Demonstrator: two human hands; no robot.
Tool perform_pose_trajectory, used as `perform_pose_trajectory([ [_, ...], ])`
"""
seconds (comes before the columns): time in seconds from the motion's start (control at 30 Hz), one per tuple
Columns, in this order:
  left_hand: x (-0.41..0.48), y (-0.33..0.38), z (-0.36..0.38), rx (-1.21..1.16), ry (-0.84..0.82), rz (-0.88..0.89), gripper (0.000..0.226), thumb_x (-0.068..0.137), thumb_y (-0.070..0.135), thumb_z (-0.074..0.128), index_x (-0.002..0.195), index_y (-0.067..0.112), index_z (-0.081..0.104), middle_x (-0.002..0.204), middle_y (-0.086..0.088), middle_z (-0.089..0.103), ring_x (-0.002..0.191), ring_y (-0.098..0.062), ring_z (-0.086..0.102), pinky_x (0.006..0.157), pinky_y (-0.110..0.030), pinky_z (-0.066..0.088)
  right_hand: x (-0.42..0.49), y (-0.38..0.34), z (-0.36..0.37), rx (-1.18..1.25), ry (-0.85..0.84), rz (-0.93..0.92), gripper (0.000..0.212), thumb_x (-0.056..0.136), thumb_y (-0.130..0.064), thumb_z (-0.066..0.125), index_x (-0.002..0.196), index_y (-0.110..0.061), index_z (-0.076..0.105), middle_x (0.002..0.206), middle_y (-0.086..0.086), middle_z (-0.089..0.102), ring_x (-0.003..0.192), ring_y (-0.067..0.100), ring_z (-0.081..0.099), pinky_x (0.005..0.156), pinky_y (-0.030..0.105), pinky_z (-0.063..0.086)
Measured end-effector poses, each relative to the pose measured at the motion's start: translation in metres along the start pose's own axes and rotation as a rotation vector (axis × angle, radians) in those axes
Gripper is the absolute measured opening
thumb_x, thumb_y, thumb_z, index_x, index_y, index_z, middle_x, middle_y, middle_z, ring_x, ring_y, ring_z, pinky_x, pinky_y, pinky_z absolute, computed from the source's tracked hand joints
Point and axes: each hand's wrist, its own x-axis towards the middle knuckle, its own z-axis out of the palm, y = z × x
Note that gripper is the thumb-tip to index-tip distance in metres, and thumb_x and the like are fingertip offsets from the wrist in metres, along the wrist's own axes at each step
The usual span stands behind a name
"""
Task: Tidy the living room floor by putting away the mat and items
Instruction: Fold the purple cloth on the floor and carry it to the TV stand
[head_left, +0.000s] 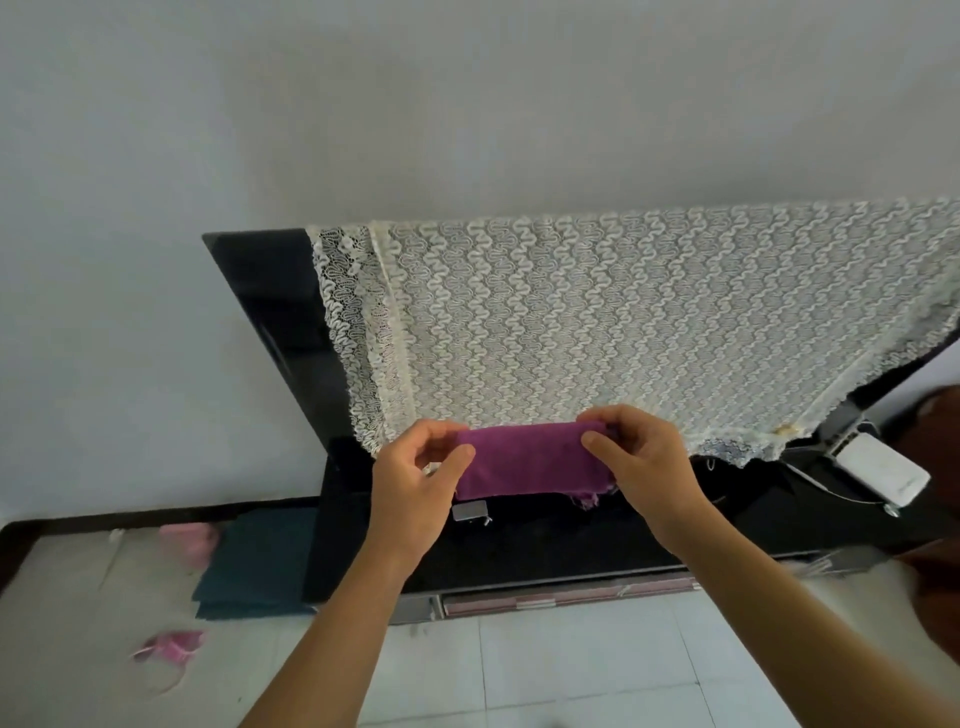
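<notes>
A folded purple cloth (530, 460) is held up in front of me, above the black TV stand (545, 545). My left hand (415, 483) pinches its left end between thumb and fingers. My right hand (639, 457) pinches its right end the same way. Frayed threads hang from the cloth's lower right corner. On the floor at the left lie a folded dark teal mat (249, 566), a pink item (189, 538) beside it and another pink item (169, 647) nearer to me.
A black TV (270, 306) draped with a white lace cover (623, 322) stands on the stand against the grey wall. A white box (883, 473) with a cable sits at the stand's right end. White floor tiles (571, 670) lie below my arms.
</notes>
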Motion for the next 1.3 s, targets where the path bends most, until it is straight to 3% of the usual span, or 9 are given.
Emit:
perform_pose_trajectory([
  [0.27, 0.049, -0.047, 0.020, 0.025, -0.041, -0.016, 0.020, 0.086, 0.005, 0.073, 0.095, 0.023, 0.072, 0.085, 0.010, 0.073, 0.083, -0.011, 0.069, 0.077, -0.027, 0.058, 0.050, 0.045, 0.010, 0.017, -0.005, 0.053, 0.025, 0.092, 0.001, 0.066, 0.092, -0.022, 0.074, 0.089, 0.006, 0.074, 0.078, 0.011, 0.068, 0.068, 0.027, 0.058],
  [0.47, 0.067, -0.113, 0.051, -0.047, -0.067, -0.073, 0.019, 0.086, 0.004, 0.074, 0.096, 0.021, 0.073, 0.088, 0.003, 0.075, 0.085, -0.017, 0.071, 0.080, -0.036, 0.061, 0.084, 0.101, 0.011, 0.002, -0.006, 0.089, 0.026, 0.091, 0.001, 0.066, 0.089, -0.023, 0.074, 0.086, 0.001, 0.075, 0.077, 0.010, 0.068, 0.066, 0.023, 0.057],
  [0.63, 0.068, -0.179, 0.068, -0.091, -0.104, -0.178, 0.012, 0.084, 0.023, 0.071, 0.095, 0.028, 0.072, 0.090, 0.001, 0.074, 0.090, -0.024, 0.072, 0.081, -0.051, 0.060, 0.095, 0.164, 0.022, -0.014, -0.034, 0.159, 0.024, 0.093, 0.001, 0.065, 0.090, -0.021, 0.073, 0.086, 0.003, 0.075, 0.078, 0.014, 0.070, 0.068, 0.026, 0.059],
  [0.9, 0.064, -0.293, 0.082, -0.009, -0.145, -0.310, 0.014, 0.097, 0.008, 0.062, 0.101, 0.021, 0.067, 0.093, -0.008, 0.072, 0.088, -0.026, 0.072, 0.072, -0.055, 0.062, 0.109, 0.282, 0.063, -0.100, -0.063, 0.223, 0.022, 0.092, -0.003, 0.066, 0.089, -0.023, 0.073, 0.088, 0.005, 0.073, 0.086, 0.026, 0.070, 0.075, 0.045, 0.060],
  [1.07, 0.057, -0.364, 0.089, 0.007, -0.118, -0.376, 0.011, 0.097, 0.008, 0.062, 0.099, 0.017, 0.068, 0.091, -0.014, 0.071, 0.086, -0.029, 0.073, 0.068, -0.058, 0.061, 0.114, 0.353, 0.088, -0.136, -0.066, 0.258, 0.024, 0.092, -0.005, 0.068, 0.088, -0.028, 0.074, 0.088, 0.001, 0.073, 0.086, 0.022, 0.069, 0.073, 0.039, 0.060],
  [1.3, 0.052, -0.454, 0.099, 0.059, -0.105, -0.401, 0.013, 0.093, 0.009, 0.067, 0.097, 0.020, 0.072, 0.088, -0.008, 0.074, 0.086, -0.028, 0.073, 0.068, -0.058, 0.060, 0.122, 0.438, 0.117, -0.173, -0.076, 0.350, 0.020, 0.094, -0.008, 0.067, 0.092, -0.027, 0.072, 0.094, 0.000, 0.072, 0.090, 0.019, 0.069, 0.075, 0.035, 0.061],
])
